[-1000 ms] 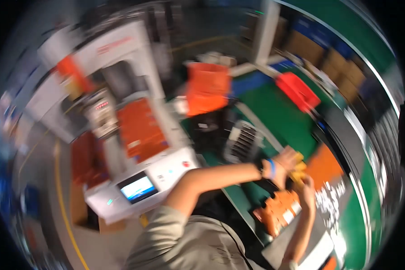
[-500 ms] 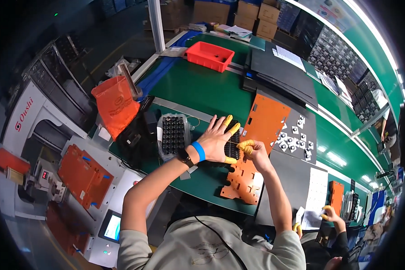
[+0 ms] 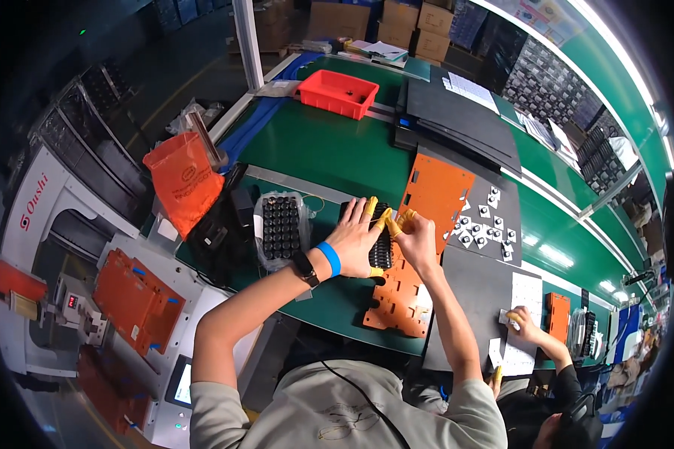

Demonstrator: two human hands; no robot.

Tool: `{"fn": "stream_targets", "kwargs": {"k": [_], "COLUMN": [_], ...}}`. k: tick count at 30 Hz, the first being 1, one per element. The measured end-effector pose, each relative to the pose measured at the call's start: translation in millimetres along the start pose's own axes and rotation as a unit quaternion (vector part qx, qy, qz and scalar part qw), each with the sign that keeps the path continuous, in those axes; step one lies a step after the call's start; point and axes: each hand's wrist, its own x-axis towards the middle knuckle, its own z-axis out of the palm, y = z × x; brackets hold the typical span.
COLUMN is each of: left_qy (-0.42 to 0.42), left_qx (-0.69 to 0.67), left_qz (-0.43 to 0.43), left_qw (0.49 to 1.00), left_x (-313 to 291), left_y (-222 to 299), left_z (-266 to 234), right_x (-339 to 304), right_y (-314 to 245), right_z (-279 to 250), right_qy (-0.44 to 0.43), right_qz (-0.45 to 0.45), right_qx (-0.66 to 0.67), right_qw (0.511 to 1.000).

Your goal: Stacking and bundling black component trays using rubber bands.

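Note:
My left hand [image 3: 354, 241], with yellow finger cots on some fingers, is spread over a black ribbed block of small parts [image 3: 383, 251]. Its thumb reaches the block's near edge, and the palm hides part of it. Close by, my right hand [image 3: 416, 238], also in yellow finger cots, has thumb and fingertips pinched together near the left fingertips. Whatever is in that pinch is too small to make out. An orange plate with cutouts [image 3: 399, 301] lies beside and partly under my right hand. Left of my hands sits a clear tray of black round parts [image 3: 281, 229].
Small white pieces with black centres [image 3: 479, 230] lie on a dark mat to the right. Farther off are a red bin [image 3: 338, 95] and a black flat stack [image 3: 460, 123]. An orange bag [image 3: 183, 179] and a machine [image 3: 138, 299] stand left. A co-worker's hand [image 3: 526, 325] is at right.
My right hand has its pinched fingertips closer to the left fingertips and farther up the black block. The co-worker's hand has moved left over the white sheet. The whole view has shifted slightly.

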Motion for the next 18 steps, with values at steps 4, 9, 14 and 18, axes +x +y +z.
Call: {"fn": "stream_targets", "kwargs": {"k": [4, 9, 14, 18], "left_qy": [0.040, 0.093, 0.011, 0.025], "left_qx": [-0.004, 0.006, -0.063, -0.051], "left_qz": [0.018, 0.043, 0.020, 0.034], "left_qw": [0.999, 0.995, 0.998, 0.998], "left_x": [0, -3, -3, -7], "left_y": [2, 0, 5, 9], "left_z": [3, 4, -8, -14], "right_x": [27, 61, 77, 93], "right_y": [-14, -45, -51, -75], "right_z": [-13, -23, -3, -8], "right_qy": [-0.146, -0.357, -0.400, -0.551], "right_qz": [0.038, 0.030, 0.003, 0.006], "right_qx": [0.138, 0.164, 0.101, 0.044], "right_qw": [0.979, 0.919, 0.911, 0.833]}}
